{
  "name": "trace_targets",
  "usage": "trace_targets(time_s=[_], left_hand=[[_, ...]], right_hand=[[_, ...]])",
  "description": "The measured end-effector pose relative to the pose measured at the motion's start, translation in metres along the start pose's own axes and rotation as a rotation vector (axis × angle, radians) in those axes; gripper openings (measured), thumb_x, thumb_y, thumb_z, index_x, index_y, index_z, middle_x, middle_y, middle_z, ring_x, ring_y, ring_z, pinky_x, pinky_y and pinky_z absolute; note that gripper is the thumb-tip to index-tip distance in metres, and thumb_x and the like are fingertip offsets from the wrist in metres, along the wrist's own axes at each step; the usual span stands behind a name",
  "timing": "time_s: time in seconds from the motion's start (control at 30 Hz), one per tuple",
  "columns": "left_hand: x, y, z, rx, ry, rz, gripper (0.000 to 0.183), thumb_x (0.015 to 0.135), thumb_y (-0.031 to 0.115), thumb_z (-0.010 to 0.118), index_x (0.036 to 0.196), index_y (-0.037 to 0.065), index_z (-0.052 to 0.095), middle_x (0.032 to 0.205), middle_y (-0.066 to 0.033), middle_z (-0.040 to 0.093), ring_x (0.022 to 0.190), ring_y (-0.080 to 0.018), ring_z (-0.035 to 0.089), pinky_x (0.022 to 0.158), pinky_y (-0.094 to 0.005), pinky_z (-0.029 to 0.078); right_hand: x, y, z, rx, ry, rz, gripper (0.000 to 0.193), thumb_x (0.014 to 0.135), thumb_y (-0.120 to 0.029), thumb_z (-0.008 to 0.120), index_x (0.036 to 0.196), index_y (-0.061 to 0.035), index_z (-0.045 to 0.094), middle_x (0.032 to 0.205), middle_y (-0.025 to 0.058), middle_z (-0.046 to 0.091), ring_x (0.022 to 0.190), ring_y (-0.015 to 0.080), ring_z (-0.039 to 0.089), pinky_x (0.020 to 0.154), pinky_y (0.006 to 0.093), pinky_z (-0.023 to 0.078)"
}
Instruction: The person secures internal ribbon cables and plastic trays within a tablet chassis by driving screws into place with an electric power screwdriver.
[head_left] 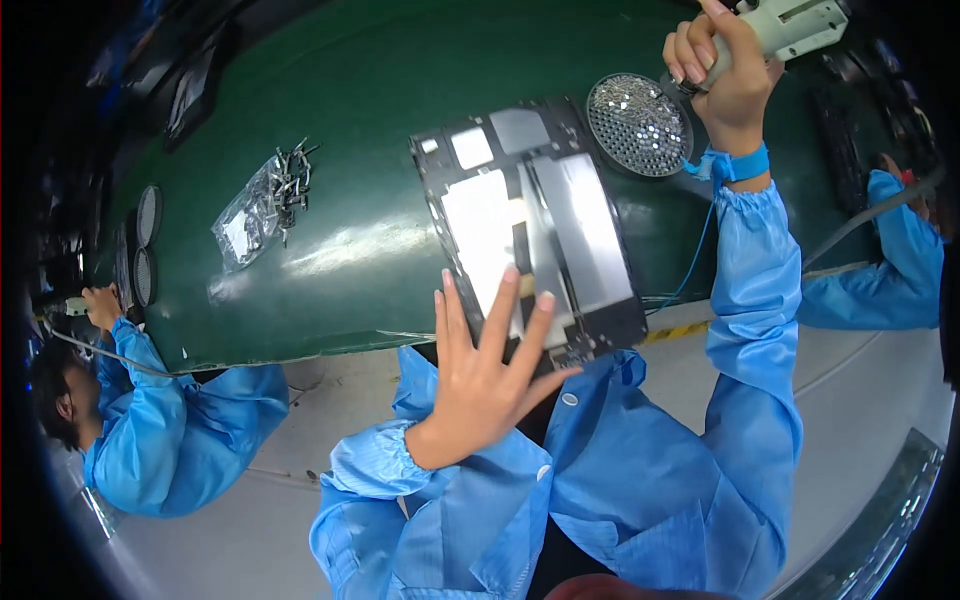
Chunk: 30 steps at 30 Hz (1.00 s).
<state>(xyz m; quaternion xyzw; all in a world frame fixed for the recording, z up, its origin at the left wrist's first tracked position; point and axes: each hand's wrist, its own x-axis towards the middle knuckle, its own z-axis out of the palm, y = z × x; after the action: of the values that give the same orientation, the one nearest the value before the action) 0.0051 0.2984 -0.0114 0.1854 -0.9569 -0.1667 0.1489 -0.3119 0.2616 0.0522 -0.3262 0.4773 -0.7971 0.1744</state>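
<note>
The tablet (590, 230) lies with its insides bare at the front of the table (360, 180), its near end seeming to jut past the edge. The left hand (480, 385) lies across that end, fingers spread wide, gripping nothing. If it leans hard there, the overhang could tip the tablet; pressure from the fingertips could also mark the silver panels or shift the dark strip between them.

The right hand (735, 75) is closed round the driver (790, 30), whose tip is near the dish (640, 125), just beside the tablet's far right corner. A knock from either could spill the dish's small metal bits, probably screws, into the bare insides, where a loose one might short something. The cord (690, 262) from the right wrist's strap (742, 165) hangs right of the tablet and could snag the dish as that arm swings. The bag (245, 225), well left of the tablet, poses little risk.
</note>
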Motion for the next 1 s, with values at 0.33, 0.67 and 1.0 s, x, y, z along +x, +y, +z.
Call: trace_targets(time_s=[0.33,0.67,1.0], left_hand=[[0.111,-0.132,-0.011,0.136,0.193,0.09,0.061,0.086,0.023,0.072,0.135,-0.006,0.05,0.142,-0.0285,0.046,0.127,-0.0458,0.048,0.111,-0.0513,0.037],[0.274,-0.274,0.008,0.249,0.369,0.126,0.053,0.096,0.038,0.06,0.137,0.003,0.053,0.143,-0.0228,0.048,0.126,-0.043,0.05,0.104,-0.0446,0.043],[0.3,-0.294,0.018,0.274,0.316,-0.178,0.066,0.098,0.055,0.046,0.149,0.013,0.04,0.155,-0.0134,0.037,0.138,-0.039,0.04,0.109,-0.0462,0.038]], right_hand=[[0.006,-0.006,-0.05,0.088,0.099,-0.047,0.016,0.093,-0.016,0.058,0.099,-0.0011,0.056,0.049,-0.0017,0.035,0.033,0.011,0.035,0.035,0.028,0.035],[-0.026,0.019,-0.026,0.056,-0.267,0.022,0.016,0.09,-0.007,0.06,0.099,0.0063,0.06,0.053,0.0019,0.046,0.039,0.0094,0.043,0.038,0.0268,0.038],[-0.035,0.026,-0.022,0.149,-0.363,0.125,0.015,0.089,-0.007,0.063,0.097,0.0057,0.062,0.054,0.0022,0.051,0.041,0.0077,0.047,0.039,0.0247,0.039]])
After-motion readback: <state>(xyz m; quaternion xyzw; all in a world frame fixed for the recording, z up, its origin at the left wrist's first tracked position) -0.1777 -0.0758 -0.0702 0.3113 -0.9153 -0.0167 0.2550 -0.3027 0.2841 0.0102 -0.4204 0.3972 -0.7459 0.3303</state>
